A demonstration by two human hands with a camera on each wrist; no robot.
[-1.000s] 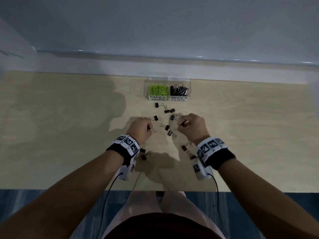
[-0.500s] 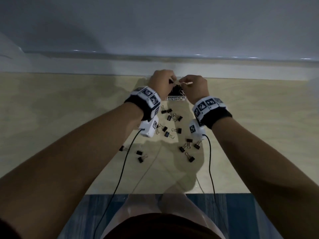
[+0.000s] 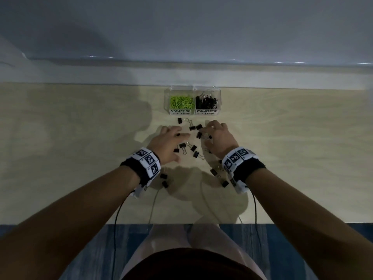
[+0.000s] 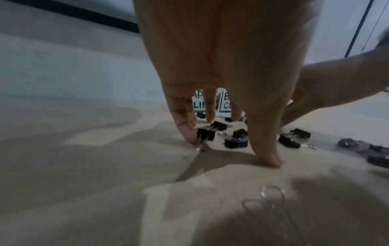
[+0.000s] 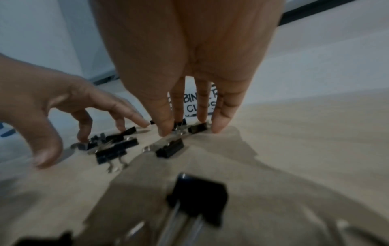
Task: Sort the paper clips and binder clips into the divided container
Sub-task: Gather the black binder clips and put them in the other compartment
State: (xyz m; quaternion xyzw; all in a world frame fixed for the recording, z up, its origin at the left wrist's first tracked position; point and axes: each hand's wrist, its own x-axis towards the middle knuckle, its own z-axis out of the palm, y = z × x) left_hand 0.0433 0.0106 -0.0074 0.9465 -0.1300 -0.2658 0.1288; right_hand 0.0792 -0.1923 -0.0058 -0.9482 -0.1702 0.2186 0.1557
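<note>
A clear divided container [image 3: 220, 98] stands at the back of the table, with green paper clips [image 3: 181, 102] in the left half and black binder clips [image 3: 206, 102] in the right. Several loose black binder clips [image 3: 182, 145] lie scattered in front of it. My left hand [image 3: 171, 141] hovers over them with spread, straight fingers [image 4: 187, 131] touching the table beside a clip [image 4: 205, 134]. My right hand [image 3: 214, 134] reaches down likewise, its fingertips [image 5: 165, 129] resting at a clip [image 5: 179, 126]. Neither hand holds anything.
More binder clips lie near my wrists: two by the left [image 3: 163, 176] and two by the right [image 3: 213, 171]. One sits close under the right wrist camera [image 5: 197, 188]. The table's front edge [image 3: 181, 223] is near my lap; a wall ledge runs behind the container.
Both hands have come back from over the binder clip compartment to the loose clips on the table. The clips they pinched are gone from them and their fingers have spread.
</note>
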